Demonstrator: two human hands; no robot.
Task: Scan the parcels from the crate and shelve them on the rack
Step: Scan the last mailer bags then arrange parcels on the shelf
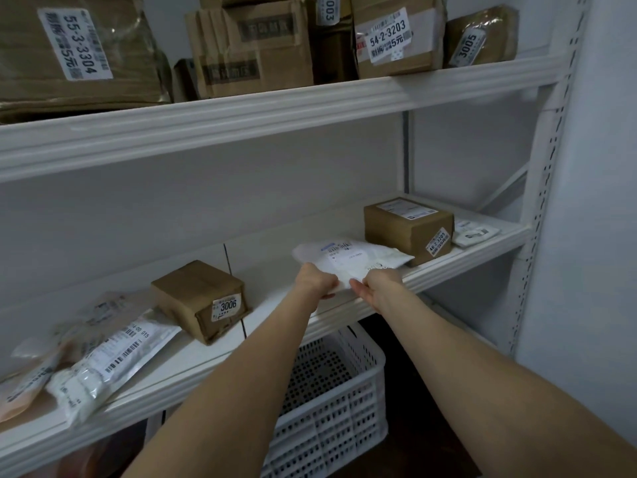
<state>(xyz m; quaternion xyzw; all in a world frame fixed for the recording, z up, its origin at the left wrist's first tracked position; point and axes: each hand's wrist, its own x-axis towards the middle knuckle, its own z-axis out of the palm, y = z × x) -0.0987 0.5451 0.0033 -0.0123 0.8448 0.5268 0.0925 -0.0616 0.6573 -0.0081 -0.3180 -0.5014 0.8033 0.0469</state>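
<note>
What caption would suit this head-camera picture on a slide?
Left hand and right hand hold a white mailer bag on the rack shelf beside a cardboard box, crate below.

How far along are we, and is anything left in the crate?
Done: the brown cardboard box labelled 3006, the brown cardboard box by the right post and plastic-bagged parcels at left lie on the white metal shelf. In hand: the left hand and right hand grip a flat white poly mailer at the shelf's front edge. Left: the white perforated plastic crate below shows no parcels where visible; arms hide part.
</note>
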